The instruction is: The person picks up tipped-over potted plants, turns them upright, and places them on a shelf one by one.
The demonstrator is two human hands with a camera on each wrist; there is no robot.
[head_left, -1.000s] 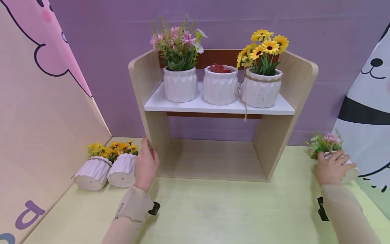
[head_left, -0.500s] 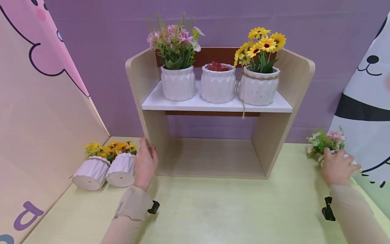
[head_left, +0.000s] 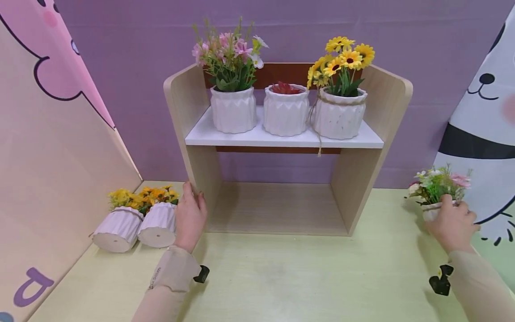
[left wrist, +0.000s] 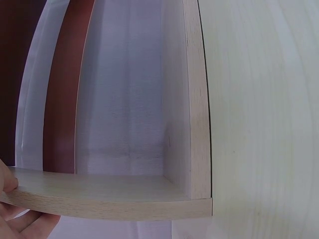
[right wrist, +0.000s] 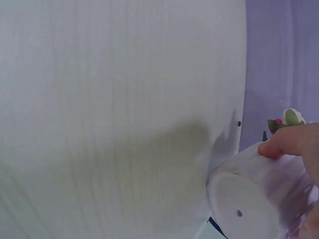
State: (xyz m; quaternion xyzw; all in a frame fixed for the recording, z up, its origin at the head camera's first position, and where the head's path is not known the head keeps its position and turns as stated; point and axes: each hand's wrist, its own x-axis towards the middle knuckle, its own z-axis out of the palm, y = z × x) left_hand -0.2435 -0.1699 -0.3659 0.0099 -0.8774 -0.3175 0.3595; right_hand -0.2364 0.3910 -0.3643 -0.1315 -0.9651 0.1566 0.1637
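My left hand (head_left: 191, 219) grips the front edge of the left side panel of a small wooden shelf (head_left: 394, 100). In the left wrist view the thumb lies inside the panel (left wrist: 114, 208) and the fingers outside. On the far right, my right hand (head_left: 454, 226) holds a white flowerpot (head_left: 431, 212) with pink and white flowers (head_left: 438, 184). The right wrist view shows the pot's round base (right wrist: 241, 206) with a small hole, tipped toward the camera. Part of the pot is hidden behind the hand.
Three white pots stand on the white upper board: pink flowers (head_left: 233, 112), a red succulent (head_left: 285, 112) and yellow flowers (head_left: 339, 114). Two pots of yellow (head_left: 118, 228) and orange flowers (head_left: 158, 223) lie tilted at the left. Printed panels flank the table (head_left: 281, 277).
My right hand has taken hold of the pink-flower pot at the far right, lifting and turning it more upright. My left hand stays on the shelf's side panel.
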